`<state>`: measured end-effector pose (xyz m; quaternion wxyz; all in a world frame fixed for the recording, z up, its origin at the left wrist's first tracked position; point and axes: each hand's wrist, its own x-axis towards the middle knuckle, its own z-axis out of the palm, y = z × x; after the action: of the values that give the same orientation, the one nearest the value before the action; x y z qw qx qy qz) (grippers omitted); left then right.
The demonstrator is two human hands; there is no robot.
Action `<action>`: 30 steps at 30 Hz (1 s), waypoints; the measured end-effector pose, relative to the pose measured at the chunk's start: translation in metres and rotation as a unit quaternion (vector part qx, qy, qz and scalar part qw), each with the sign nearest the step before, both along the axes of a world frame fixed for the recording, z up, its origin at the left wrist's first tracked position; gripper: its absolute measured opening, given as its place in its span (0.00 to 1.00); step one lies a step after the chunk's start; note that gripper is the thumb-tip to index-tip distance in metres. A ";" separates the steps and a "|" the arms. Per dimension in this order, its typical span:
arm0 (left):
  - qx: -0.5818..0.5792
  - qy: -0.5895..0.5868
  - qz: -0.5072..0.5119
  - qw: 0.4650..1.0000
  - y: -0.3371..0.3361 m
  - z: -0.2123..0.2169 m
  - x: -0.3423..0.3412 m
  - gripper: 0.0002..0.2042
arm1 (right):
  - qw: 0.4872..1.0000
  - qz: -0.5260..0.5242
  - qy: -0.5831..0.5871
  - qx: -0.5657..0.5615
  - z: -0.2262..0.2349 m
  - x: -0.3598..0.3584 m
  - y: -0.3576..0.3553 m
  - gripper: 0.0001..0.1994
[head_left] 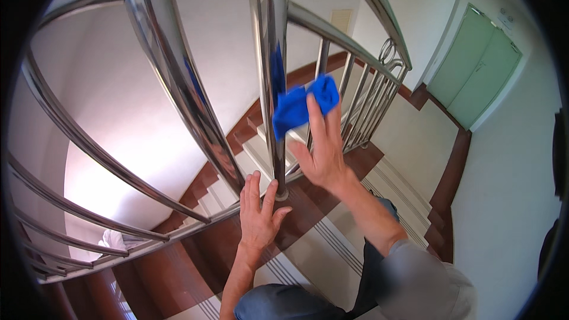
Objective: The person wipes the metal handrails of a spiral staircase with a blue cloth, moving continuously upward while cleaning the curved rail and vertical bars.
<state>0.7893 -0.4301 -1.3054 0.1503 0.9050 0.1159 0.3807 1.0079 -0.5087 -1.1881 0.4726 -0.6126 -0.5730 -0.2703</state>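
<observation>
A folded blue cloth (293, 111), slightly blurred, is held by my right hand (323, 157) beside a shiny metal railing post (262, 53). The fingers press on the cloth's right part, and its left end lies over the post or just in front of it; I cannot tell whether they touch. Lower and to the left is my left hand (259, 219), holding nothing, its fingers apart and pointing up. Its fingertips are near the foot of that post. A thicker metal post (172, 65) leans in the picture to the left of both hands.
Curved metal bars (98, 148) fill the left side. A sloping handrail with balusters (338, 38) runs toward the right. Striped stair steps (332, 243) with brown edging lie below me. Green double doors (474, 65) stand at the far right. A whitish bundle (112, 242) shows behind the lower-left bars.
</observation>
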 end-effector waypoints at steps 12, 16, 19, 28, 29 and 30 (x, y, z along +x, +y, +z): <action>0.011 -0.029 -0.003 1.000 0.010 0.026 0.024 0.40 | 0.993 0.010 -0.059 0.106 0.040 0.011 0.097 0.42; -0.027 -0.041 0.005 0.999 0.008 0.020 0.017 0.36 | 0.995 0.026 -0.015 0.097 -0.009 0.009 0.095 0.34; -0.034 -0.024 0.006 0.999 0.004 0.014 0.009 0.37 | 0.960 0.110 0.256 0.035 -0.061 -0.010 0.082 0.24; -0.049 0.020 0.031 0.998 0.000 0.007 -0.008 0.34 | 0.957 0.053 0.286 0.015 -0.193 -0.021 0.073 0.32; -0.054 0.026 0.031 0.998 0.000 0.007 -0.009 0.34 | 0.959 0.052 0.279 0.014 -0.207 -0.022 0.072 0.30; -0.058 0.031 0.031 0.997 -0.002 0.007 -0.010 0.34 | 0.961 0.051 0.272 0.014 -0.222 -0.022 0.071 0.28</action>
<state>0.7794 -0.4322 -1.2986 0.1871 0.9022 0.1706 0.3492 0.9855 -0.4373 -1.4097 0.6323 -0.6261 -0.4496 -0.0775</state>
